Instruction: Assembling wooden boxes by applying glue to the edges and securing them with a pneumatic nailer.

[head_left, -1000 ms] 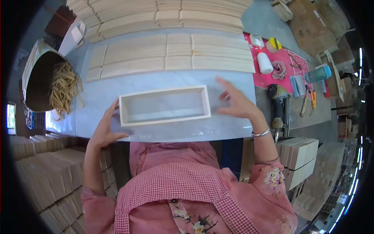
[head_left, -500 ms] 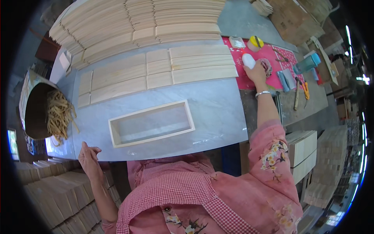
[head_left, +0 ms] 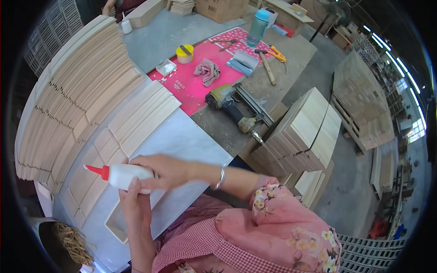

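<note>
- Since half a second ago, the white glue bottle (head_left: 127,175) has come from the pink mat (head_left: 200,88) to my chest, red nozzle pointing left.
- My right hand (head_left: 166,170) is wrapped around its body; my left hand (head_left: 134,204) closes on it from below.
- Beneath them lies the wooden frame (head_left: 116,227) on the grey worktop (head_left: 182,141).
- Stacked wooden slats (head_left: 77,86) lie beyond; a nail gun (head_left: 230,107) sits right.

Head-worn fisheye looks steeply down, close over the worktable (head_left: 182,141).
</note>
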Available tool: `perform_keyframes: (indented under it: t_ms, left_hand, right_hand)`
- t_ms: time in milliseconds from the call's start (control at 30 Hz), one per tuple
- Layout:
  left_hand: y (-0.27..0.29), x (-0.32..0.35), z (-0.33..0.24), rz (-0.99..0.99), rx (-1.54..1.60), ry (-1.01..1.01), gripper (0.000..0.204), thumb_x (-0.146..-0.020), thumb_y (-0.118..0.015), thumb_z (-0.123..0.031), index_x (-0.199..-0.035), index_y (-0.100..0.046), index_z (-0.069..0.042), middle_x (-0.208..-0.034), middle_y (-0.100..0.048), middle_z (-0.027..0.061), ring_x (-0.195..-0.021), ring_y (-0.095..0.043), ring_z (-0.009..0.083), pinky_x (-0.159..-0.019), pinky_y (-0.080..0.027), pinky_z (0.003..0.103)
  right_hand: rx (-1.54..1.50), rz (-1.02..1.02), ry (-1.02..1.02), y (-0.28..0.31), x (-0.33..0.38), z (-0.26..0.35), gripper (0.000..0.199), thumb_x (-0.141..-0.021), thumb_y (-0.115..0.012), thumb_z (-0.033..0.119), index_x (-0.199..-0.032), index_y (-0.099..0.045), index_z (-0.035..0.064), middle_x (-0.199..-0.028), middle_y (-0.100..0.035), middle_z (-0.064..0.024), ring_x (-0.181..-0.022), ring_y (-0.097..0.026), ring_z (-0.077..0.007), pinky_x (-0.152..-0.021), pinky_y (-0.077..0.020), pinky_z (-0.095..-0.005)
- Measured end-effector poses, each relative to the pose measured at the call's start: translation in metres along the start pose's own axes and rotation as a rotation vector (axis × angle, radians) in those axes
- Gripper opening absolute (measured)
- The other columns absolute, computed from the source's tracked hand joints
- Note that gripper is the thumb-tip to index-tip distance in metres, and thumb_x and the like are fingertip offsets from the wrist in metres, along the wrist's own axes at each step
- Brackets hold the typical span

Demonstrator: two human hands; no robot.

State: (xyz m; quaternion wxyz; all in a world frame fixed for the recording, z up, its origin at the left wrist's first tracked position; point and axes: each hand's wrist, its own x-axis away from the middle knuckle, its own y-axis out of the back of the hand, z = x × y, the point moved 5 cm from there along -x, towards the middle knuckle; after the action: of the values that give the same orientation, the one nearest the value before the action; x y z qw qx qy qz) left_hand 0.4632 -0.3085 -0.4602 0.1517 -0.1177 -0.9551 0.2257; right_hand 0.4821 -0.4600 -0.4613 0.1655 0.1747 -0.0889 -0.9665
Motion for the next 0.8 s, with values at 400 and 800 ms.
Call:
perform_keyframes:
  t_ms: [400, 800]
  left_hand:
    - [0.008, 0.014, -0.012, 0.035, -0.192, 0.032, 0.07, -0.078, -0.075, -0.022, -0.136, -0.042, 0.001, -0.105, -0.066, 0.0214, -0.1, -0.066, 0.0305, -0.09, -0.05, 0.037]
    - [-0.024, -0.018, -0.008, 0.027, -0.613, 0.143, 0.053, -0.073, -0.081, -0.022, -0.114, -0.061, 0.004, -0.092, -0.068, 0.0166, -0.08, -0.066, 0.026, -0.072, -0.053, 0.035]
  right_hand:
    - [1.357, -0.765, -0.719, 0.306, -0.027, -0.17, 0.034, -0.087, -0.066, 0.028, -0.112, -0.067, 0.0059, -0.105, -0.067, -0.0173, -0.099, -0.062, -0.0366, -0.084, -0.0503, -0.0483]
    - [-0.078, -0.647, -0.21, 0.207, -0.007, -0.051, 0.023, -0.077, -0.064, -0.007, -0.092, -0.053, 0.0074, -0.078, -0.057, -0.008, -0.051, -0.064, -0.023, -0.046, -0.0541, -0.0327]
